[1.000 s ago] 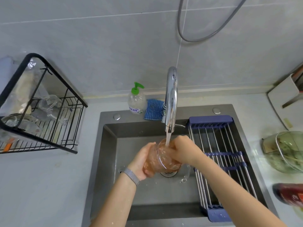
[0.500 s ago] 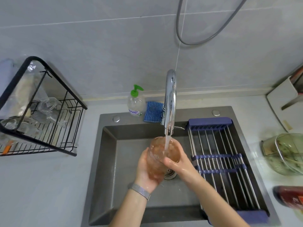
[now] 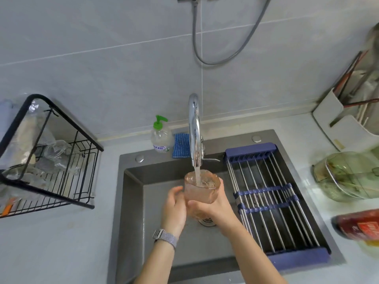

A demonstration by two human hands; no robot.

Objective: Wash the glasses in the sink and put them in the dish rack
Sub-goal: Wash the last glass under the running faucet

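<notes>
A pinkish textured glass (image 3: pixel 202 186) stands upright over the grey sink (image 3: pixel 131 201), its mouth under the running stream from the chrome faucet (image 3: pixel 194 128). Water fills it. My left hand (image 3: pixel 175 208) cups its left side and my right hand (image 3: pixel 215 206) wraps its lower right side. The black wire dish rack (image 3: pixel 51 181) stands on the counter at the left and holds several clear glasses (image 3: pixel 55 152).
A blue roll-up drying rack (image 3: pixel 270 199) covers the sink's right half. A soap bottle (image 3: pixel 161 136) and a blue sponge (image 3: pixel 181 145) sit behind the sink. A green lidded bowl (image 3: pixel 348 177), a red bottle (image 3: pixel 361 224) and a white holder (image 3: pixel 344 124) are on the right.
The glass has turned from tilted to upright under the stream. My right hand moved from over the rim down to the glass's lower side. The camera has tilted upward.
</notes>
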